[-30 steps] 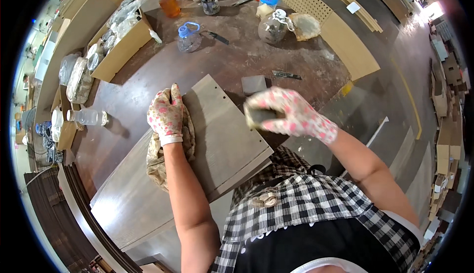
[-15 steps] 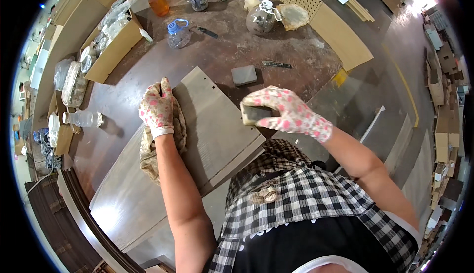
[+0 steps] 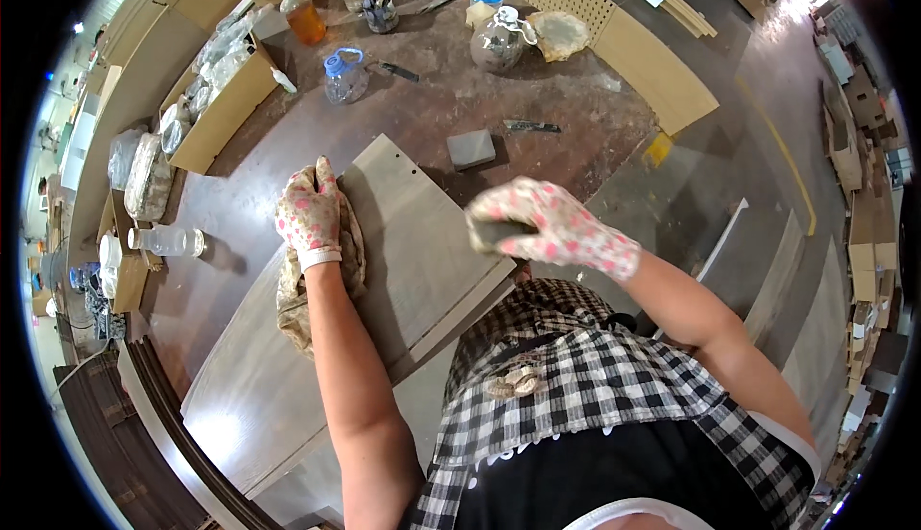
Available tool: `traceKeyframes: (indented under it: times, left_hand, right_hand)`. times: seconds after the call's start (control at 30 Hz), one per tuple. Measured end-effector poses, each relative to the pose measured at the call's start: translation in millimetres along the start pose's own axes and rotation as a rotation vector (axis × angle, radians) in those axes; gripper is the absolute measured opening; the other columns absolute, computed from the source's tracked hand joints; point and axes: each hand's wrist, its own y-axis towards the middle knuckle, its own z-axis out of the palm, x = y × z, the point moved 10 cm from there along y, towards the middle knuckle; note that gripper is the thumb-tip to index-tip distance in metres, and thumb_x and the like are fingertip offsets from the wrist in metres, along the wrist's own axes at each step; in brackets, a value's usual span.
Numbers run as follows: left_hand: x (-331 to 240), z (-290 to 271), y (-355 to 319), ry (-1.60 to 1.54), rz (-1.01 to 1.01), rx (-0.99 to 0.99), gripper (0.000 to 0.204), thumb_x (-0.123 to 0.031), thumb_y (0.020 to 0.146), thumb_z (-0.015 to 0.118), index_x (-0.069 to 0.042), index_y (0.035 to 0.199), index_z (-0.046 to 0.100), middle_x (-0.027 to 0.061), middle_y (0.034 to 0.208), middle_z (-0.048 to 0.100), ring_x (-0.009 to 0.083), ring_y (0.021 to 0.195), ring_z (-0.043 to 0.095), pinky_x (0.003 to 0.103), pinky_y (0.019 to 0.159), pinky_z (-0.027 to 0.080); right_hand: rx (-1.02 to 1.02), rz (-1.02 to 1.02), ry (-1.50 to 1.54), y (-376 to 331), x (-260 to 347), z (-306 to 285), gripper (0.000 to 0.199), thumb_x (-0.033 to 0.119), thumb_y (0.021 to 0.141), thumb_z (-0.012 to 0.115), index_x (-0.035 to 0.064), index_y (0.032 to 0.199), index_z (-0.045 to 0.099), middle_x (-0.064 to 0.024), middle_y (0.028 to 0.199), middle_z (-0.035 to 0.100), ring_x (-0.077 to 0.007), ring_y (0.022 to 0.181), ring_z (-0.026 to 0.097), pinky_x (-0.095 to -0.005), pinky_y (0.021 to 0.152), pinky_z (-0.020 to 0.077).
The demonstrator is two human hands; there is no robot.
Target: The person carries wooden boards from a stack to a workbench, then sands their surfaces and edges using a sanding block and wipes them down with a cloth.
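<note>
My right hand (image 3: pixel 556 225), in a pink-spotted white glove, grips a small dark block (image 3: pixel 501 231), which looks like a sanding block. It is at the right end of a grey wood-grain panel (image 3: pixel 408 218) with small holes along its edge. Motion blurs the fingertips there. My left hand (image 3: pixel 309 213), gloved alike, is closed on a stained beige rag (image 3: pixel 292 305) at the panel's left side; its fingertips are partly hidden. Another grey panel (image 3: pixel 245 376) lies under the first. Beyond them a loose grey block (image 3: pixel 471 149) rests on the dark table.
A dark blade-like strip (image 3: pixel 532 127), a blue-capped jug (image 3: pixel 343 81) and a round jar (image 3: pixel 499 43) stand or lie farther back. A carton of wrapped items (image 3: pixel 223 108) and a clear bottle (image 3: pixel 168 240) are at the left. Cardboard (image 3: pixel 652 70) lines the far right edge.
My right hand has shifted slightly down and toward the panel's right corner with the block, which is now blurred. My left hand keeps its place on the rag. The view has tilted a little.
</note>
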Motion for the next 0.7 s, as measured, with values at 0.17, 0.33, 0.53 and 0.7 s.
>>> traceKeyframes:
  times: [0.17, 0.33, 0.53, 0.7]
  left_hand:
    - [1, 0, 0, -0.023, -0.056, 0.044, 0.037, -0.043, 0.089, 0.051, -0.011, 0.089, 0.070, 0.0116, 0.086, 0.068, 0.0295, 0.080, 0.065, 0.040, 0.073, 0.050]
    - [4, 3, 0, -0.038, -0.051, -0.008, 0.037, -0.043, 0.090, 0.051, -0.012, 0.090, 0.070, 0.0115, 0.086, 0.068, 0.0296, 0.081, 0.065, 0.039, 0.074, 0.050]
    - [-6, 1, 1, 0.021, -0.023, 0.035, 0.037, -0.042, 0.090, 0.050, -0.011, 0.087, 0.069, 0.0112, 0.087, 0.067, 0.0301, 0.082, 0.064, 0.040, 0.074, 0.050]
    - [9, 3, -2, 0.004, -0.010, -0.002, 0.037, -0.042, 0.090, 0.050, -0.010, 0.085, 0.069, 0.0115, 0.085, 0.067, 0.0304, 0.080, 0.064, 0.040, 0.073, 0.050]
  right_hand:
    - [0.202, 0.070, 0.245, -52, -2, -13, 0.043, 0.028, 0.074, 0.070, 0.0088, 0.112, 0.063, -0.0084, 0.113, 0.063, -0.0246, 0.108, 0.057, -0.0388, 0.092, 0.0449]
    - [0.109, -0.016, 0.177, -29, 7, -8, 0.047, 0.029, 0.073, 0.070, 0.0099, 0.115, 0.061, -0.0071, 0.112, 0.064, -0.0255, 0.101, 0.058, -0.0383, 0.091, 0.0455]
    - [-0.085, -0.060, -0.052, 24, -14, -10, 0.046, 0.019, 0.073, 0.072, 0.0085, 0.116, 0.060, -0.0078, 0.116, 0.062, -0.0260, 0.106, 0.058, -0.0375, 0.092, 0.0453]
    - [0.359, 0.030, 0.070, -6, -7, 14, 0.040, 0.022, 0.075, 0.070, 0.0131, 0.113, 0.063, -0.0052, 0.111, 0.064, -0.0232, 0.102, 0.059, -0.0373, 0.091, 0.0460]
